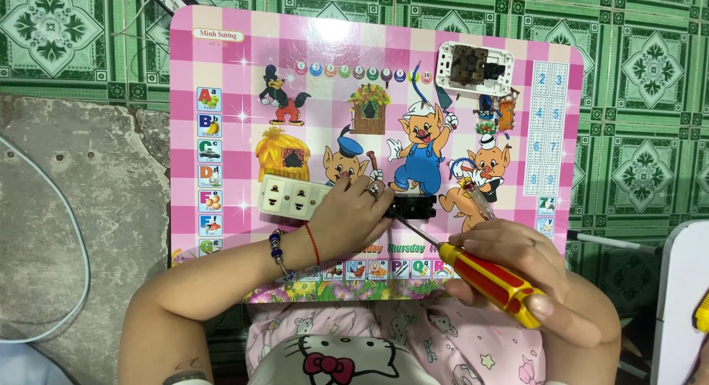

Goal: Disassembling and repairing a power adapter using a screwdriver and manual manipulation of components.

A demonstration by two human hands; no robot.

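Head view: left hand pins a black part on the pink checked board; right hand grips a red-yellow screwdriver beside a cream socket plate.

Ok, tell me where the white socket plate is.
In the head view, the white socket plate lies on the pink cartoon board, left of centre, partly under the left hand.
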